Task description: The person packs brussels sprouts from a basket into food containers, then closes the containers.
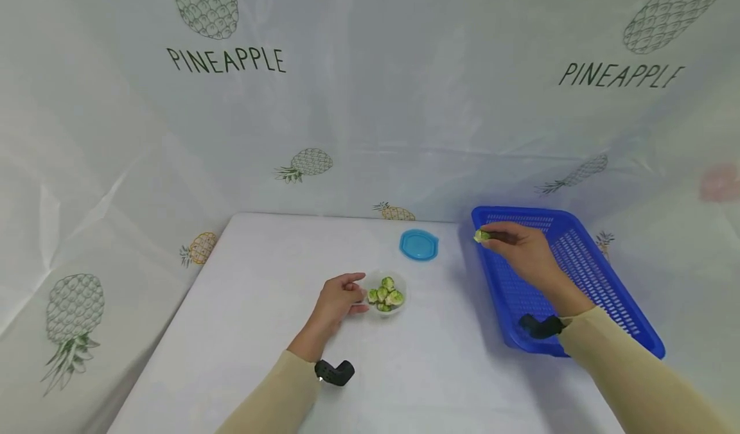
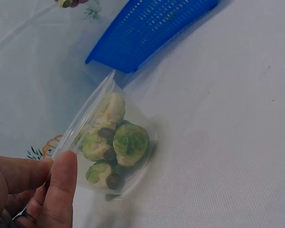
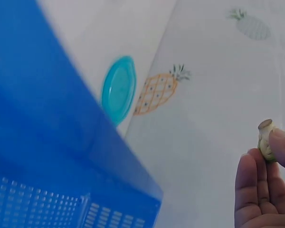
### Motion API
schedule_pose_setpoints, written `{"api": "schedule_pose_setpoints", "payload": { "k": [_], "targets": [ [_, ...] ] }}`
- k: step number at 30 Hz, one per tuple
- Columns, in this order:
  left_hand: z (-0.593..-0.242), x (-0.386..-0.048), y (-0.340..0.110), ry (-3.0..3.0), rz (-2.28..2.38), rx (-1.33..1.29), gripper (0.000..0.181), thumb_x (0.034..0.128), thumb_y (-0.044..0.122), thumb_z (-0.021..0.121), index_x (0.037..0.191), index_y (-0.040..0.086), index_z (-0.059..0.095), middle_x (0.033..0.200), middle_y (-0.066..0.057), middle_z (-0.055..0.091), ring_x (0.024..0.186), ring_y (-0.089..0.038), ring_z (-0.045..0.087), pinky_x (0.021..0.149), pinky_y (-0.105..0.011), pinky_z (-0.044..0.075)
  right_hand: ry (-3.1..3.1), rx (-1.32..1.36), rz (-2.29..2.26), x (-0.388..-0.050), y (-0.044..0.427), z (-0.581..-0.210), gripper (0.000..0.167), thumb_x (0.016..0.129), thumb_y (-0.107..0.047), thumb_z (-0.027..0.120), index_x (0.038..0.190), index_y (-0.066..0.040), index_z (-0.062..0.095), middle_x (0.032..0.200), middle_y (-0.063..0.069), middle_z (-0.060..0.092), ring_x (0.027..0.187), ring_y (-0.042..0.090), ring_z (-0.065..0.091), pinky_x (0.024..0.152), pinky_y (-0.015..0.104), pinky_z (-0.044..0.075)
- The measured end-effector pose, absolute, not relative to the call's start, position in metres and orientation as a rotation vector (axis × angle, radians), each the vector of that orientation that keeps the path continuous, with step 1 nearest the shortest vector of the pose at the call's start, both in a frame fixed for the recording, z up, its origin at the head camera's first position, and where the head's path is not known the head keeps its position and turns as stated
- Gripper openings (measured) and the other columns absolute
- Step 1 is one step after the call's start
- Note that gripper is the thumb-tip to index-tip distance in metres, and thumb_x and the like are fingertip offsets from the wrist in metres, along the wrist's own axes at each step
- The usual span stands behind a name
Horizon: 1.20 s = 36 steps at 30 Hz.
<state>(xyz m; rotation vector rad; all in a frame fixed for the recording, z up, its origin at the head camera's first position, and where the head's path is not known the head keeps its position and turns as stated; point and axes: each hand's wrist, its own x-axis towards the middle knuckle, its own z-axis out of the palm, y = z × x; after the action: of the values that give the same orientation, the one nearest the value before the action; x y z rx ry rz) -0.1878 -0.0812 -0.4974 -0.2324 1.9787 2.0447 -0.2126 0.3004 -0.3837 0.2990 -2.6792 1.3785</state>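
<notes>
In the head view my left hand (image 1: 341, 300) is at the left side of a small clear plastic container (image 1: 403, 281). The left wrist view shows the thumb and a finger pinching the container's rim. Several Brussels sprouts (image 2: 131, 144) lie inside it, pale green with brown cut stems. My right hand (image 1: 523, 251) is over the left part of a blue plastic basket (image 1: 497, 286). Between its thumb and fingertips it pinches one Brussels sprout (image 3: 265, 142), cut stem facing up in the right wrist view.
A turquoise lid (image 1: 419, 245) lies on the white table (image 1: 254, 260) behind the container. The perforated basket stands along the table's right side. A pale sheet (image 1: 370, 113) printed with pineapples hangs behind and at the sides.
</notes>
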Motion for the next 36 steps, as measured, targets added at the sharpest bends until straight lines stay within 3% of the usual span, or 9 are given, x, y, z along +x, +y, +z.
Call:
{"api": "schedule_pose_setpoints", "payload": {
  "k": [8,15,22,36],
  "targets": [
    [-0.499,-0.188,-0.081,1.972,2.04,-0.236,0.048,0.0973,-0.005,0.065,0.145,-0.001,0.06,0.099,-0.006,0.054,0.09,-0.022,0.065,0.076,-0.031,0.069,-2.625,0.393,1.454,-0.213,0.28,-0.39,0.028,0.101,-0.017,0.073,0.127,-0.007,0.075,0.121,0.013,0.074,0.103,-0.002,0.07,0.084,0.015,0.061],
    [-0.496,-0.188,-0.081,1.97,2.043,-0.253,0.048,0.0973,-0.005,0.066,0.145,-0.001,0.06,0.098,-0.005,0.054,0.089,-0.022,0.066,0.075,-0.031,0.069,-2.585,0.415,1.505,-0.216,0.258,-0.396,0.028,0.1,-0.008,0.073,0.126,-0.001,0.074,0.119,0.023,0.073,0.098,-0.004,0.069,0.081,0.014,0.061],
    [-0.498,-0.189,-0.081,1.962,2.047,-0.26,0.048,0.0974,-0.005,0.067,0.145,0.0,0.061,0.097,-0.004,0.054,0.09,-0.023,0.066,0.076,-0.032,0.069,-2.536,0.403,1.647,-0.215,0.237,-0.4,0.029,0.098,-0.009,0.075,0.126,0.0,0.074,0.119,0.021,0.074,0.102,0.003,0.072,0.086,0.018,0.063],
    [-0.496,-0.188,-0.08,1.971,2.043,-0.257,0.049,0.0976,-0.004,0.067,0.146,0.001,0.06,0.098,-0.003,0.053,0.087,-0.018,0.063,0.078,-0.035,0.069,-2.392,0.407,1.841,-0.212,0.196,-0.421,0.028,0.093,0.006,0.074,0.122,0.006,0.073,0.123,0.028,0.07,0.101,0.0,0.07,0.086,0.018,0.063]
  ]
}}
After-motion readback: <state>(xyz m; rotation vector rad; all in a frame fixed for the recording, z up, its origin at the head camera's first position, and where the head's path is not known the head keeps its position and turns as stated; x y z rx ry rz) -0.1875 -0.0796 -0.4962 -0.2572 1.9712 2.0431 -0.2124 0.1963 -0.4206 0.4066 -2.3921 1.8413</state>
